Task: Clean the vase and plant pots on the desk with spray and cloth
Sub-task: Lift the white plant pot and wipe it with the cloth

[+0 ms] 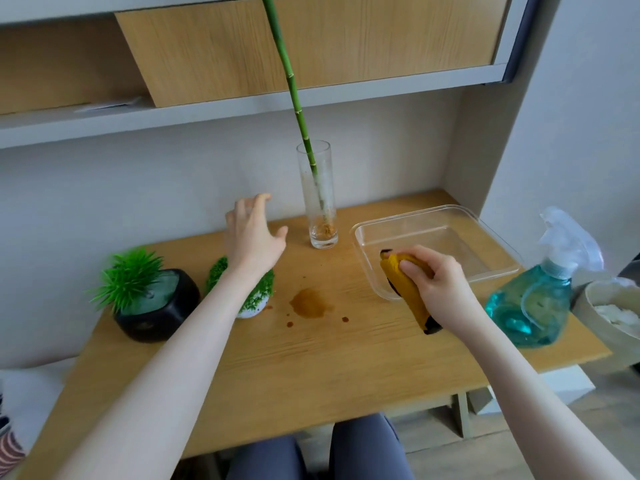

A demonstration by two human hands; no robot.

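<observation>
A tall clear glass vase [318, 209] with a green bamboo stem stands at the back of the wooden desk [311, 368], brown residue at its bottom. My left hand [251, 233] hovers just left of the vase, fingers spread, touching nothing. My right hand [434, 277] grips a folded yellow cloth [407, 292] at the front corner of a clear plastic tray [485, 230]. A black pot [157, 306] with a spiky green plant sits at the left. A small white pot [254, 306] with a fine green plant is partly hidden behind my left forearm. A teal spray bottle [536, 299] stands at the right.
A brown spill [310, 303] with small drops marks the desk's middle. A pale bowl [609, 313] with white contents sits beyond the desk's right edge. Shelves and a wooden cabinet [311, 46] hang above the desk. My knees show below the front edge.
</observation>
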